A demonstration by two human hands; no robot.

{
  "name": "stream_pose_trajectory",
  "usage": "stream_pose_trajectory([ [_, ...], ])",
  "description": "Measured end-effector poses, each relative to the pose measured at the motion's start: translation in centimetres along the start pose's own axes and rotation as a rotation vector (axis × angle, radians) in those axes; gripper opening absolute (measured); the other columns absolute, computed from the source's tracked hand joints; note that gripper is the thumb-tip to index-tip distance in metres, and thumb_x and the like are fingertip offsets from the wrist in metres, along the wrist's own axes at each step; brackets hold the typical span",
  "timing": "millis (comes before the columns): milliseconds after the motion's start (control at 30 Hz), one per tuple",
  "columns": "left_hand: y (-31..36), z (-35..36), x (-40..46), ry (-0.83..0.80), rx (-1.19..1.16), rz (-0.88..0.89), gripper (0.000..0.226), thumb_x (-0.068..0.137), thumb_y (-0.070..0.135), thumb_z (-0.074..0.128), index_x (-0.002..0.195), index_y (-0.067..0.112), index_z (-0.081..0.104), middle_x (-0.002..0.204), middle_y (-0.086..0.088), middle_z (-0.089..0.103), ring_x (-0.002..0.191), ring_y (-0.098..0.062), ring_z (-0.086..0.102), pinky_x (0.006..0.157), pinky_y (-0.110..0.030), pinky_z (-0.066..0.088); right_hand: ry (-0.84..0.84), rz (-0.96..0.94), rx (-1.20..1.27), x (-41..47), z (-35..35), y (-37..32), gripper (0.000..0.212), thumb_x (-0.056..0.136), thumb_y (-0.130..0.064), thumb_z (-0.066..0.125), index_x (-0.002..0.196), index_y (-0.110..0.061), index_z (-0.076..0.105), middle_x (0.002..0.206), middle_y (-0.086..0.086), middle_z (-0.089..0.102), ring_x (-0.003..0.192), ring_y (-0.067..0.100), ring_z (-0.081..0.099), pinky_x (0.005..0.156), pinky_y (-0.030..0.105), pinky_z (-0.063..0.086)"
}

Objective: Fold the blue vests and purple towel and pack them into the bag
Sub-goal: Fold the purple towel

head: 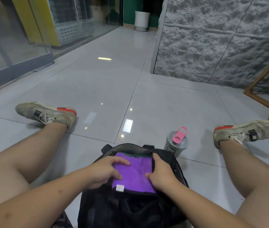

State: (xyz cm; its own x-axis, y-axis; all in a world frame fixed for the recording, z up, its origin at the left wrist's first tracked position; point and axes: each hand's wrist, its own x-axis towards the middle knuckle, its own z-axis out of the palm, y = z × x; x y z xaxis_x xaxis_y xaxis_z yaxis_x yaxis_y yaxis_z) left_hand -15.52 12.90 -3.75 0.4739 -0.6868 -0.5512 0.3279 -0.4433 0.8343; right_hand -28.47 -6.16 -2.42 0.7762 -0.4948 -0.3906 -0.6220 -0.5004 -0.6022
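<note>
The folded purple towel (133, 173) lies in the open mouth of the black bag (130, 209), which sits on the tiled floor (97, 99) between the person's outstretched legs; a strip of teal-blue cloth (137, 155), probably a vest already packed, shows just beyond the towel's far edge. The left hand (104, 171) holds the towel's left edge, its grip curled with fingertips pressing on top. The right hand (161, 171) holds the right edge, thumb on the purple face and fingers wrapped down along the bag's opening. The step in hand looks like seating the towel in the bag. To do it well, both hands should push down evenly so the fold stays flat, slide the far edge in under the bag's rim first, then tuck the near edge with the white label (120, 188) below the zip line. A grey bottle with a pink lid (177, 142) stands just beside the bag's far right corner.
</note>
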Motion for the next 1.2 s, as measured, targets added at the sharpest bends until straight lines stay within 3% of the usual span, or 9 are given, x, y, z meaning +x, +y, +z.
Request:
stream_pose_trajectory([
  [67,-0.6,0.1,0.7,0.034,0.140,-0.004,0.060,0.076,-0.015,0.070,0.121,0.024,0.076,0.124,-0.013,0.068,0.093,-0.025,0.072,0.083,-0.033,0.057,0.012,0.002,-0.051,0.2,0.2,0.1,0.064,0.092,-0.011,0.074,0.149,-0.015,0.044,0.137,0.005,0.063,0.123,0.023,0.061,0.098,0.021,0.043],
  [200,-1.1,0.5,2.0,0.121,0.355,0.135,0.072,0.080,-0.005,0.075,0.137,0.036,0.061,0.136,0.000,0.062,0.106,-0.019,0.069,0.092,-0.031,0.059,0.094,-0.044,-0.128,1.1,0.7,0.3,0.054,0.092,-0.016,0.075,0.141,-0.016,0.052,0.133,0.006,0.065,0.124,0.027,0.061,0.105,0.034,0.049],
  [300,-0.8,0.7,2.9,0.182,0.565,0.179,0.077,0.083,0.006,0.080,0.148,0.035,0.052,0.143,0.007,0.050,0.102,-0.011,0.061,0.084,-0.015,0.051,0.078,-0.101,-0.211,2.0,0.8,0.3,0.062,0.092,-0.021,0.074,0.148,-0.019,0.049,0.137,0.008,0.061,0.128,0.028,0.058,0.108,0.036,0.047],
  [433,-0.9,1.1,3.7,0.143,0.951,0.074,0.087,0.071,0.035,0.091,0.146,0.042,0.047,0.146,-0.006,0.036,0.135,-0.027,0.046,0.107,-0.030,0.046,-0.020,-0.137,-0.578,2.2,1.5,0.4,0.057,0.094,-0.037,0.068,0.146,-0.024,0.049,0.139,0.008,0.057,0.131,0.033,0.054,0.108,0.044,0.046],
  [500,-0.7,0.9,3.5,0.178,1.029,0.032,0.084,0.063,0.047,0.092,0.134,0.045,0.047,0.145,-0.006,0.035,0.137,-0.032,0.038,0.110,-0.042,0.044,-0.040,-0.111,-0.637,2.3,1.5,0.4,0.059,0.094,-0.042,0.067,0.147,-0.027,0.045,0.139,0.007,0.057,0.132,0.034,0.053,0.107,0.046,0.044],
  [667,-0.3,-0.2,3.1,0.200,1.063,-0.043,0.084,0.057,0.061,0.091,0.122,0.038,0.044,0.134,0.000,0.041,0.120,-0.026,0.043,0.100,-0.041,0.048,-0.130,-0.048,-0.558,3.8,0.2,0.8,0.080,0.086,-0.054,0.073,0.153,-0.029,0.038,0.141,0.000,0.061,0.132,0.028,0.057,0.103,0.042,0.051],
  [767,0.3,-0.9,3.9,0.199,1.073,-0.014,0.091,0.055,0.061,0.091,0.129,0.040,0.043,0.138,0.003,0.040,0.125,-0.027,0.043,0.102,-0.041,0.048,-0.140,-0.048,-0.510,5.2,-0.5,0.6,0.094,0.080,-0.055,0.079,0.157,-0.026,0.034,0.143,-0.001,0.061,0.132,0.026,0.058,0.103,0.039,0.051],
  [933,2.0,-2.8,6.5,0.243,1.070,0.028,0.100,0.039,0.073,0.082,0.126,0.046,0.041,0.138,0.005,0.043,0.128,-0.030,0.046,0.102,-0.050,0.049,-0.167,-0.078,-0.436,8.3,-1.0,-0.9,0.123,0.074,-0.049,0.087,0.166,-0.027,0.009,0.155,0.009,0.049,0.139,0.030,0.051,0.112,0.038,0.045],
  [1200,3.7,-6.9,10.0,0.329,1.041,0.047,0.099,0.039,0.078,0.076,0.127,0.050,0.040,0.143,0.005,0.041,0.132,-0.032,0.044,0.107,-0.053,0.046,-0.107,-0.155,-0.376,14.0,-0.8,-3.4,0.113,0.074,-0.047,0.088,0.163,-0.028,0.021,0.151,0.004,0.054,0.137,0.029,0.053,0.108,0.037,0.048],
])
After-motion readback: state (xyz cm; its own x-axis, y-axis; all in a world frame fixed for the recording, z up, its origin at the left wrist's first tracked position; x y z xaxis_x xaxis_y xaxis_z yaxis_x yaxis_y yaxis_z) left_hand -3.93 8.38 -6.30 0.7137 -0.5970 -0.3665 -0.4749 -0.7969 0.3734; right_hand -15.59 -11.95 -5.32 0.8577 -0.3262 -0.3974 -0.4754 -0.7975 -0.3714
